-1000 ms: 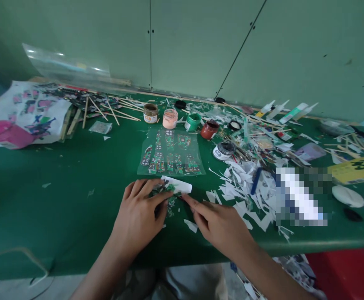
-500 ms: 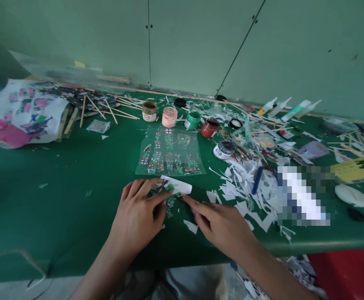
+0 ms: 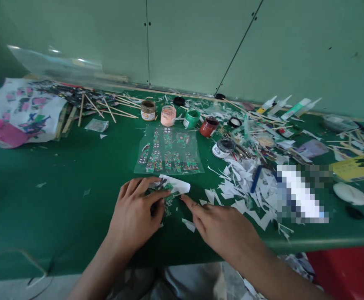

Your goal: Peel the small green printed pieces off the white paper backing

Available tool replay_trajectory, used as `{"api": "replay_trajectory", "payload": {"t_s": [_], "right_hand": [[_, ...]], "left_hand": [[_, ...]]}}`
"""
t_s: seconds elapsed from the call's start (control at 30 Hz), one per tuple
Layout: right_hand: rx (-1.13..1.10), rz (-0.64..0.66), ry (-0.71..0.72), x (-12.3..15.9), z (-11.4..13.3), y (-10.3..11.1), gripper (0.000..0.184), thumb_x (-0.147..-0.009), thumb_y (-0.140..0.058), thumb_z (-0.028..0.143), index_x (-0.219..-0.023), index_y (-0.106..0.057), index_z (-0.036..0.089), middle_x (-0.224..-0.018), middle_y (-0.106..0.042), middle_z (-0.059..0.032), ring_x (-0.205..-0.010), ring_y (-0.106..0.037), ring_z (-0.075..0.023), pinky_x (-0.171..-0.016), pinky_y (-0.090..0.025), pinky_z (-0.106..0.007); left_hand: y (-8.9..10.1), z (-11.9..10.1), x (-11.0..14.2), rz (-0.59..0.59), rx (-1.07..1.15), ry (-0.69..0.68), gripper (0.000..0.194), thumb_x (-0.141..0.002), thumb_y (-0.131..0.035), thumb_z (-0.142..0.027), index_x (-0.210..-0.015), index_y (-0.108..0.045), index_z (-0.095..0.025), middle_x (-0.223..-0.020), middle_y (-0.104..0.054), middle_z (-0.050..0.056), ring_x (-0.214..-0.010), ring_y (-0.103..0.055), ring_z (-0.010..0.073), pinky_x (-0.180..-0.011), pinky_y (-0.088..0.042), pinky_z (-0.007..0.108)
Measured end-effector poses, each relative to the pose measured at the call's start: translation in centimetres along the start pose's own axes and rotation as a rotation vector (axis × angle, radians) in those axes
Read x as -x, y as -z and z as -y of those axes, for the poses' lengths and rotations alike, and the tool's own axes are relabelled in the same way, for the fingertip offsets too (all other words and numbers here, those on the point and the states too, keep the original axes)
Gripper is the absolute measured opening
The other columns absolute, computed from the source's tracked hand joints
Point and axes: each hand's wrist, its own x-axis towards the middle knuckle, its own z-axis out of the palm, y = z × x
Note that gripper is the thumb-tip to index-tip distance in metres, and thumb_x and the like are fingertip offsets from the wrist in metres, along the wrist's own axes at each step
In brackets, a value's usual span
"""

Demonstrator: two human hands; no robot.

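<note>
My left hand (image 3: 138, 206) presses a white piece of paper (image 3: 182, 186) with a green and dark print down on the green table. Its fingers curl over the printed part. On the right edge of that paper, my right hand (image 3: 217, 218) is closed, its index finger stretched forward. A thin dark thing shows faintly under that fingertip; its kind is hidden. Small green scraps (image 3: 168, 203) lie between the hands. Just beyond them, a clear plastic sheet (image 3: 140, 166) carries several small green, patterned cut pieces.
Open paint jars, among them a green one (image 3: 192, 118) and a dark red one (image 3: 209, 126), stand behind the sheet. White paper offcuts (image 3: 230, 181) heap to the right near a blue-handled tool (image 3: 257, 178). A pink bottle (image 3: 5, 134) lies far left; wooden sticks (image 3: 108, 109) lie behind.
My right hand has shifted very slightly along the paper's edge. The left hand keeps its hold, and the whole view has moved a little.
</note>
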Motion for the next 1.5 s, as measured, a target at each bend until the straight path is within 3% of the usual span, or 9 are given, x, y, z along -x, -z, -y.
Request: {"api": "replay_trajectory", "payload": {"t_s": [0.17,0.33,0.5,0.73,1.07,1.5], "right_hand": [[-0.063,0.024,0.027,0.4,-0.9,0.6,0.047,-0.087,-0.042,0.019,-0.129,-0.060,0.025,-0.051,-0.061,0.0001,-0.036,-0.045,-0.0111,-0.040,-0.014,-0.028],[-0.317,-0.035,0.029,0.7,-1.5,1.3,0.045,-0.095,-0.033,0.022,-0.134,-0.056,0.025,-0.069,-0.070,-0.0018,-0.049,-0.055,-0.0102,-0.045,-0.031,-0.025],[-0.458,-0.046,-0.022,0.6,-1.4,1.9,0.044,-0.096,-0.033,0.026,-0.133,-0.056,0.025,-0.077,-0.072,-0.0016,-0.055,-0.058,-0.0094,-0.051,-0.040,-0.023],[-0.356,-0.124,-0.015,0.5,-1.4,0.9,0.044,-0.095,-0.035,0.024,-0.134,-0.055,0.024,-0.066,-0.069,0.0000,-0.048,-0.054,-0.0092,-0.046,-0.035,-0.023],[-0.344,-0.097,0.014,0.2,-0.4,-1.4,0.043,-0.091,-0.038,0.021,-0.126,-0.062,0.027,-0.062,-0.067,0.0021,-0.047,-0.056,-0.0115,-0.044,-0.029,-0.028],[-0.296,-0.110,0.024,0.2,-0.2,-1.7,0.044,-0.091,-0.036,0.019,-0.128,-0.060,0.026,-0.065,-0.069,0.0018,-0.048,-0.059,-0.0125,-0.044,-0.027,-0.030]], "left_hand": [[0.1,0.0,0.1,-0.027,-0.049,-0.022,0.032,-0.084,-0.051,-0.019,-0.100,-0.073,-0.035,-0.117,-0.061,0.006,-0.108,-0.054,0.0298,-0.088,-0.046,0.049],[0.0,0.4,0.3,-0.034,-0.113,-0.053,0.042,-0.084,-0.047,-0.011,-0.106,-0.071,-0.037,-0.100,-0.064,0.006,-0.091,-0.057,0.0270,-0.078,-0.046,0.046],[-0.2,0.9,0.1,-0.016,-0.048,-0.101,0.042,-0.084,-0.047,-0.007,-0.105,-0.071,-0.035,-0.113,-0.068,0.002,-0.101,-0.058,0.0263,-0.083,-0.046,0.044],[-0.4,1.1,0.2,0.007,0.027,-0.085,0.036,-0.085,-0.052,-0.008,-0.097,-0.073,-0.035,-0.115,-0.070,-0.009,-0.106,-0.056,0.0260,-0.094,-0.040,0.049],[-0.4,1.0,0.4,0.014,0.054,-0.068,0.033,-0.084,-0.054,-0.009,-0.092,-0.074,-0.035,-0.117,-0.069,-0.010,-0.106,-0.056,0.0254,-0.094,-0.039,0.049],[-0.5,1.2,0.4,-0.011,0.060,-0.082,0.034,-0.084,-0.052,-0.010,-0.091,-0.074,-0.036,-0.116,-0.070,-0.010,-0.105,-0.056,0.0251,-0.092,-0.040,0.048]]}}
